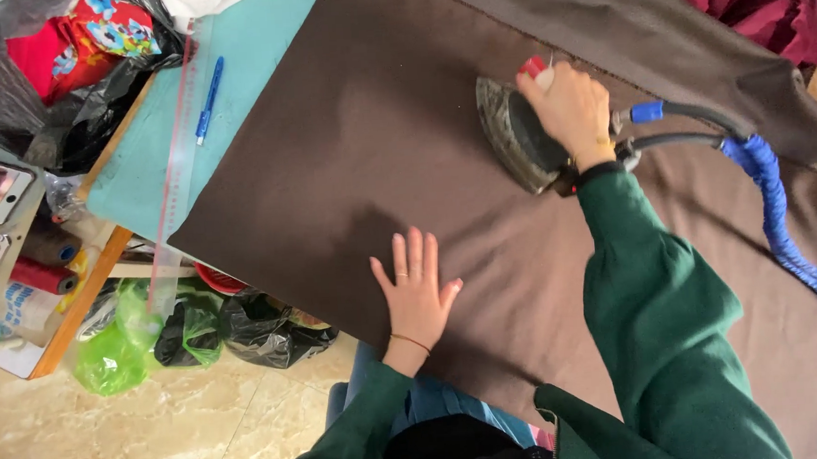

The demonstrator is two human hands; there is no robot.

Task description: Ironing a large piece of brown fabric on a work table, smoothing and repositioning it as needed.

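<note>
A large brown cloth (347,158) lies spread over a table with a light blue top (256,50). My right hand (571,111) grips the handle of a dark steam iron (511,133) that rests flat on the cloth. My left hand (417,290) lies palm down on the cloth near the table's front edge, fingers spread, holding nothing. Both arms wear dark green sleeves.
A blue-wrapped hose and a black cable (776,207) run from the iron off to the right. A clear ruler (176,168) and a blue pen (209,100) lie on the table's left part. Plastic bags (188,333) sit on the floor, thread spools (43,275) at left.
</note>
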